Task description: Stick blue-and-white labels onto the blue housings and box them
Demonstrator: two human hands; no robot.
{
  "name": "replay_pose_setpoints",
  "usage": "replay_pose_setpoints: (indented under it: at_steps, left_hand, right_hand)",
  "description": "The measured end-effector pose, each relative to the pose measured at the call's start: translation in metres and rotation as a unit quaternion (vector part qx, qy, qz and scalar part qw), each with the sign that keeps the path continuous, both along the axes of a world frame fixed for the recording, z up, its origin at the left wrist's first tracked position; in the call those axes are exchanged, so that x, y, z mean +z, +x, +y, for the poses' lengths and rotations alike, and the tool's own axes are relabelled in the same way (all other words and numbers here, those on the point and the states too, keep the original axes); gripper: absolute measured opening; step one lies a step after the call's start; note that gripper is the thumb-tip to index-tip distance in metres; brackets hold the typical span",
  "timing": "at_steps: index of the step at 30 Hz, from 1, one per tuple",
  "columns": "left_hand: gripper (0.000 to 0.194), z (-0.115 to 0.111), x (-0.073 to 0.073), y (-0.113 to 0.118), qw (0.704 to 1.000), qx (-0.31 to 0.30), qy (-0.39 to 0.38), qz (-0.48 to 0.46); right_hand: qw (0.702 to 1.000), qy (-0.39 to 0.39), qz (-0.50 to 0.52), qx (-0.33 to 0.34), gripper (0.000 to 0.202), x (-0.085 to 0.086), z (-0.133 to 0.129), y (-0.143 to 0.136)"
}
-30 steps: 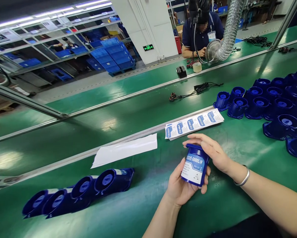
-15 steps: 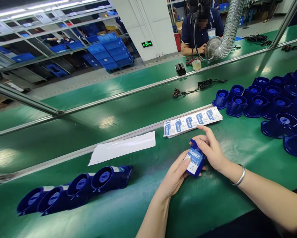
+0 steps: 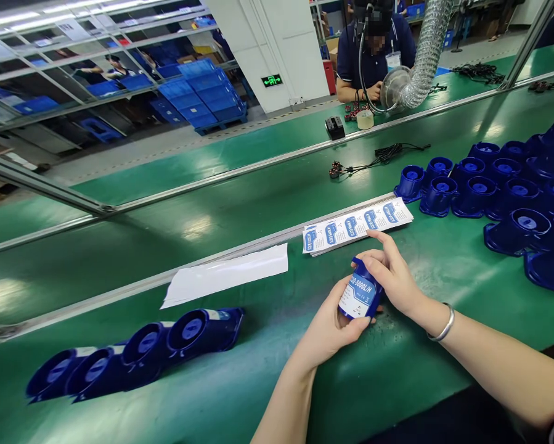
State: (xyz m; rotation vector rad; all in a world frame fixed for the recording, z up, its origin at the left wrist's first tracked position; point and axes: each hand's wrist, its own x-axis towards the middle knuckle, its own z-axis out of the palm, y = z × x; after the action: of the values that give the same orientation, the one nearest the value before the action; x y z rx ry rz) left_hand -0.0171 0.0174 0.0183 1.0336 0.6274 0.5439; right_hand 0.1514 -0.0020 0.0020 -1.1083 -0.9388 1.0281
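Note:
Between my two hands is a blue plastic housing [image 3: 377,301], its label [image 3: 357,296] in blue and white facing up at me. My left hand [image 3: 325,330] grips the lower left side, the thumb along the label's bottom edge. On the upper right side, my right hand [image 3: 394,271] holds the body with its thumb near the top rim, while the index finger sticks out toward the label sheets [image 3: 350,229]. The fingers beneath the housing are mostly hidden. A metal bangle [image 3: 444,322] circles my right wrist.
Several blue housings with labels [image 3: 188,333] lie in a row at left. A white paper strip [image 3: 225,275] is behind them. More blue housings [image 3: 480,188] stand at right. Past the metal rail, a black cord [image 3: 387,154] lies on the bench; a person [image 3: 346,55] sits opposite.
My left thumb has slid from the label's face down to its lower edge, and the housing has turned slightly, showing more of the label. The black cord has shifted a little right.

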Motion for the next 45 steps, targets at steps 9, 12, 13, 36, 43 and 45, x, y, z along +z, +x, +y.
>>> replay_pose_setpoints:
  at_steps: [9,12,13,36,43,45]
  left_hand:
    - [0.067,0.002,-0.009,0.001,0.998,0.018,-0.038,-0.037]
    - [0.041,0.002,-0.009,0.004,0.995,0.078,-0.062,-0.022]
    - [0.038,0.002,-0.008,0.005,0.994,0.090,-0.060,-0.009]
    - [0.037,0.010,-0.018,0.009,0.973,0.176,-0.142,-0.047]
    - [0.038,0.005,-0.017,0.009,0.980,0.183,-0.069,-0.021]
    - [0.041,0.004,-0.017,0.009,0.984,0.177,-0.019,0.003]
  right_hand:
    - [0.998,0.042,-0.035,-0.008,0.054,-0.007,0.002,0.001]
    - [0.994,0.072,-0.082,-0.009,0.054,-0.012,0.000,-0.001]
    - [0.992,0.077,-0.095,-0.009,0.053,-0.013,-0.001,-0.002]
    - [0.953,0.226,-0.200,0.039,0.050,-0.016,-0.007,-0.005]
    - [0.959,0.198,-0.203,0.016,0.047,-0.017,-0.005,-0.006]
    - [0.964,0.184,-0.194,0.008,0.046,-0.018,-0.004,-0.007]
